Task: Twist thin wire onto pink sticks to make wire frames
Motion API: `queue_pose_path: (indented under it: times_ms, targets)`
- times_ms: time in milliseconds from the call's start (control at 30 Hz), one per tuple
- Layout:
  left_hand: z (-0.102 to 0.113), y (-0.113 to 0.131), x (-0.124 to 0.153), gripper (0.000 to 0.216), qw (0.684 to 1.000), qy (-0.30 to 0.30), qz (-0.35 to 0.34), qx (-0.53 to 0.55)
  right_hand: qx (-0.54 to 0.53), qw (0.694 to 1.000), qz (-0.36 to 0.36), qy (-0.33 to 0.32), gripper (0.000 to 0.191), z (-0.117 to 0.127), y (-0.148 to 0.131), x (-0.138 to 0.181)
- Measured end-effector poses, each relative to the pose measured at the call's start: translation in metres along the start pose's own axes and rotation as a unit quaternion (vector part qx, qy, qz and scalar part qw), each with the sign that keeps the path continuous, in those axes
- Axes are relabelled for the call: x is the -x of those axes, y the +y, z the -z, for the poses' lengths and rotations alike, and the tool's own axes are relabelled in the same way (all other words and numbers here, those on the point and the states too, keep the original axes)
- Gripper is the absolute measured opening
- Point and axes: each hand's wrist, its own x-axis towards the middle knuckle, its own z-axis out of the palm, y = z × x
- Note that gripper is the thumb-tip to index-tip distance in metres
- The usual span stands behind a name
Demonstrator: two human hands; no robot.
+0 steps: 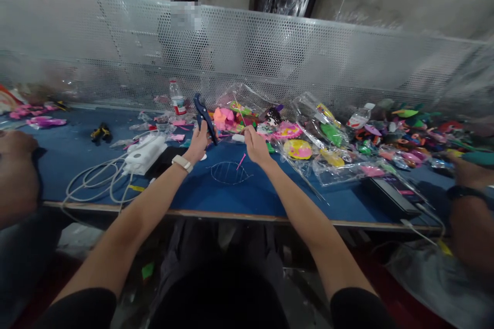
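Observation:
My left hand (199, 142) is closed around a dark blue plier-like cutter (204, 115) that points up and away from me. A white band (182, 163) sits on that wrist. My right hand (255, 145) reaches toward clear plastic bags of bright toy pieces (247, 113); its fingers are curled, and I cannot make out anything in them. Between my forearms a thin wire fish-shaped frame (228, 172) lies on the blue table (239, 195), with a small pink stick (241, 160) beside it.
A white power strip with looped cables (144, 154) lies left. A water bottle (177, 97) stands by the perforated metal screen (270, 56), with a person behind it. Coloured toy parts (405, 133) pile up right. Other people's arms show at both edges. A dark box (389, 193) rests right.

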Motion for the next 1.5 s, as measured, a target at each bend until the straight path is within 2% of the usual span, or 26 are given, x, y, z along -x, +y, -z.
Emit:
queue_pose_path:
  times_ms: [100,200,267,500,767,933,1067,1200,1267,1367,1433,1500]
  targets:
    - [0.009,0.001,-0.002,0.071,0.993,-0.045,-0.062,-0.090,-0.003,1.000,-0.002,0.018,0.051,0.004,-0.002,-0.001]
    - [0.012,0.003,0.003,0.066,0.969,-0.078,-0.120,-0.199,-0.006,0.999,0.006,0.033,0.051,0.005,-0.007,0.000]
    - [0.009,0.003,0.008,0.060,0.952,-0.091,-0.135,-0.258,-0.007,0.999,0.024,0.042,0.049,0.005,-0.009,0.000]
    - [0.003,0.000,0.015,0.044,0.925,-0.139,-0.164,-0.313,0.076,0.995,0.061,0.013,0.041,0.014,-0.006,-0.002]
    - [0.006,0.001,0.016,0.035,0.915,-0.130,-0.156,-0.348,0.085,0.994,0.066,-0.006,0.039,0.023,-0.002,-0.002]
    - [0.005,0.001,0.015,0.034,0.888,-0.125,-0.173,-0.407,0.099,0.994,0.047,0.003,0.040,0.018,-0.004,-0.002]
    - [0.002,-0.001,0.016,0.035,0.848,-0.116,-0.194,-0.480,0.113,0.992,0.045,0.033,0.040,0.011,-0.003,-0.002]
    - [-0.001,-0.004,0.017,0.044,0.815,-0.103,-0.192,-0.537,0.149,0.977,0.089,0.125,0.034,0.008,-0.003,-0.002]
    - [-0.001,-0.005,0.016,0.051,0.818,-0.079,-0.187,-0.538,0.150,0.966,0.135,0.164,0.033,0.006,-0.005,-0.001]
    - [-0.002,-0.008,0.014,0.062,0.852,-0.050,-0.180,-0.488,0.105,0.966,0.189,0.145,0.026,0.000,-0.007,0.000]
    - [-0.003,-0.010,0.014,0.067,0.892,-0.050,-0.162,-0.418,0.045,0.974,0.181,0.126,0.022,-0.009,-0.006,0.000]
    - [-0.005,-0.011,0.016,0.069,0.932,-0.061,-0.123,-0.336,-0.041,0.982,0.136,0.124,0.022,-0.019,-0.004,-0.002]
